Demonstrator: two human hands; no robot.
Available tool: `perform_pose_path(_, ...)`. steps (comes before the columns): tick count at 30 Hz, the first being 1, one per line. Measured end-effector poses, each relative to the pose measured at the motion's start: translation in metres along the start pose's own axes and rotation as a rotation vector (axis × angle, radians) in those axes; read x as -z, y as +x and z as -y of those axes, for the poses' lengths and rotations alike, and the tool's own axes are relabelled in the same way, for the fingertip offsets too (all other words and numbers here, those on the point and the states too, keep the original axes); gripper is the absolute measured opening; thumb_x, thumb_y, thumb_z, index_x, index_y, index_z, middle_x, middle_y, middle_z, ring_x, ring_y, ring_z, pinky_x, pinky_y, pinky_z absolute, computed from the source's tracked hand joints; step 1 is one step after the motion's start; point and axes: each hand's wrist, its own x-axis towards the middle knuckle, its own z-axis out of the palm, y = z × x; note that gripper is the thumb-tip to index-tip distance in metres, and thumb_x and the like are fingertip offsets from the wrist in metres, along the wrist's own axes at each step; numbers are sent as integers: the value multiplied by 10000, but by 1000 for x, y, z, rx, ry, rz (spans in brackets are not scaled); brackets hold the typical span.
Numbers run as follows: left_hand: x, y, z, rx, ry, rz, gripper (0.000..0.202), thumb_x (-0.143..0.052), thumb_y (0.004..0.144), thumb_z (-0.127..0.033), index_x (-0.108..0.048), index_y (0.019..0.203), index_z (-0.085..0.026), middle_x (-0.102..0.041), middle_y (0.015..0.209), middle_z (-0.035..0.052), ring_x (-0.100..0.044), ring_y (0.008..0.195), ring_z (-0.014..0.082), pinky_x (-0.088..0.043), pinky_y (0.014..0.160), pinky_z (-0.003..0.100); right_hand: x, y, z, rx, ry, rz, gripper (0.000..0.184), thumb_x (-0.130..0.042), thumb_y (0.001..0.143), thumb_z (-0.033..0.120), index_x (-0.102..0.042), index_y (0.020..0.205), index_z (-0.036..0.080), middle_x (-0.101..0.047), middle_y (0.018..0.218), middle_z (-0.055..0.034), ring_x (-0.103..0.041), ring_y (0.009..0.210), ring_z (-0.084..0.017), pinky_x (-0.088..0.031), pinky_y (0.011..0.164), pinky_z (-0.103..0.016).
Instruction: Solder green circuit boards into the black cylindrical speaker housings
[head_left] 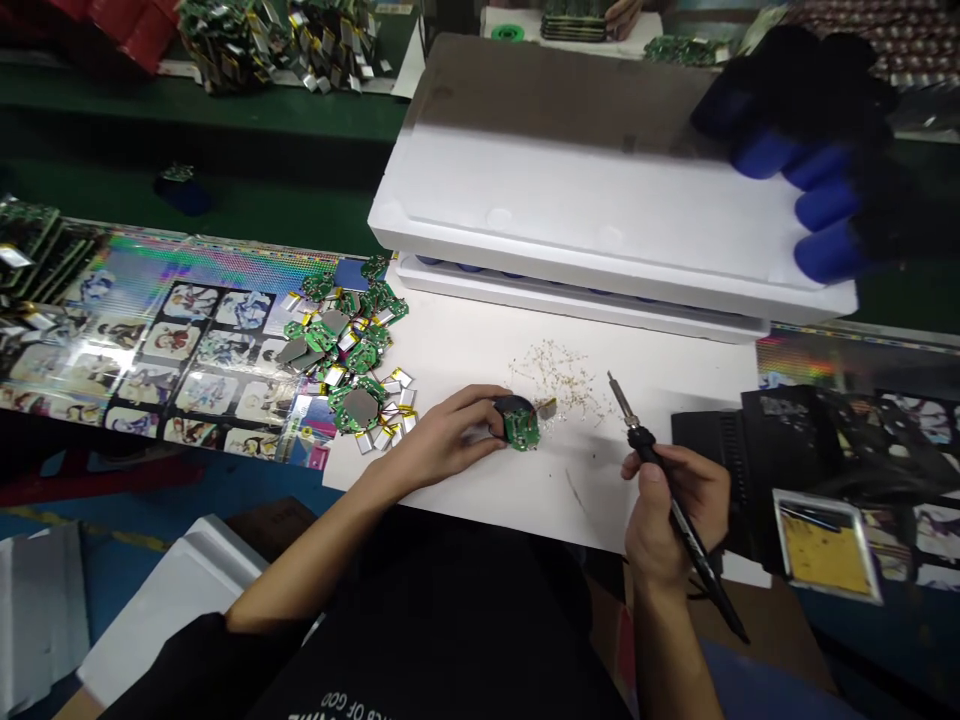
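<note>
My left hand (446, 435) rests on the white sheet (480, 350) and pinches a small round black part with a green circuit board (519, 422) on it. My right hand (671, 510) is closed round a black soldering iron (660, 470), its metal tip pointing up and left, a short way right of the board. Small solder scraps (562, 375) lie scattered just beyond the board.
A heap of green circuit boards with silver batteries (352, 360) lies left of my left hand. Stacked white foam trays (600, 230) stand behind. Another person's blue-fingered gloved hand (817, 140) reaches over the trays. A black stand (825, 450) and yellow sponge tray (825, 545) sit right.
</note>
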Motion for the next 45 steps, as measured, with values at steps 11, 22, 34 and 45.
perform_pose_path(11,101,-42,9,134,-95,-386,167,-851,864,-225,-693,918,-232,-719,1388,106,-654,1371,297,-565,1150,473,-29,-1,-33,-173,-40,307,294,-777,931,425,-692,1151,249,-773,939,-21,-758,866,-185,-591,816,-330)
perform_pose_path(22,175,-15,78,61,-148,-1026,577,-1023,584,-483,-577,821,-203,-775,1108,53,-715,1203,258,-562,1106,455,-30,1,-34,-200,-106,362,321,-753,941,455,-688,1180,251,-799,1003,-46,-780,919,-215,-607,873,-377)
perform_pose_path(34,224,66,131,300,-23,-953,543,-953,610,-494,-546,807,-193,-732,1104,27,-671,1142,220,-556,1044,408,-26,1,-31,-96,37,234,241,-741,940,428,-701,1024,205,-718,742,7,-702,647,-151,-594,648,-281)
perform_pose_path(45,234,90,106,411,96,-872,289,-725,619,-163,-599,878,-181,-694,1265,120,-657,1226,287,-540,1081,429,-25,0,-37,-90,12,214,259,-759,914,433,-706,1037,212,-729,789,-12,-708,675,-176,-602,651,-297)
